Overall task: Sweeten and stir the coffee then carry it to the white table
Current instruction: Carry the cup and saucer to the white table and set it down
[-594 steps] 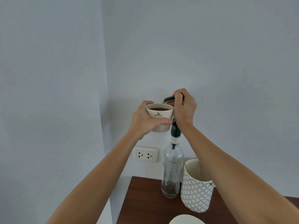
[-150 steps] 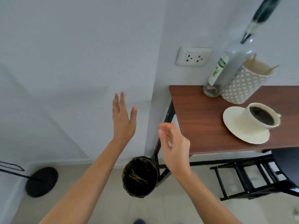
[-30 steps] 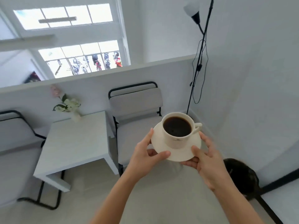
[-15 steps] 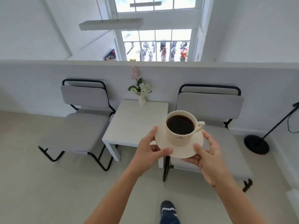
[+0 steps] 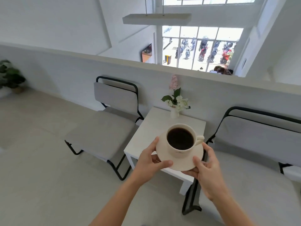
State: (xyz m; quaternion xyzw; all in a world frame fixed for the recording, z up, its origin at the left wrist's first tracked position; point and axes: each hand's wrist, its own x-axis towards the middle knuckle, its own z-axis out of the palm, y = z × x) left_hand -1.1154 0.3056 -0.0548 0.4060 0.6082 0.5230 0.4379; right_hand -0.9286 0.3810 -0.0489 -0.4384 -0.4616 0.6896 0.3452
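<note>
The left hand (image 5: 150,162) pinches the left rim of a round cream ceramic saucer (image 5: 180,158), thumb lying on top of the rim and the fingers curled beneath it. The right hand (image 5: 206,168) grips the saucer's near right edge the same way, thumb pressed on the upper surface and fingers tucked under. Both forearms reach in from the bottom of the view.

On the saucer stands a cream ceramic coffee cup (image 5: 181,141), upright, its small handle pointing right. It is filled nearly to the brim with black coffee (image 5: 180,138), the surface dark and level. A small dark printed mark sits on the near side of the cup wall, too small to read.

Cup and saucer are held in the air above the near part of a small square white table (image 5: 146,136). At the table's far edge, against a low white wall, stands a little white vase with white flowers, green leaves and a pink bloom (image 5: 175,101). A grey cushioned chair with a black metal frame (image 5: 105,126) sits to the table's left, and a second matching grey chair (image 5: 254,147) to its right.
</note>
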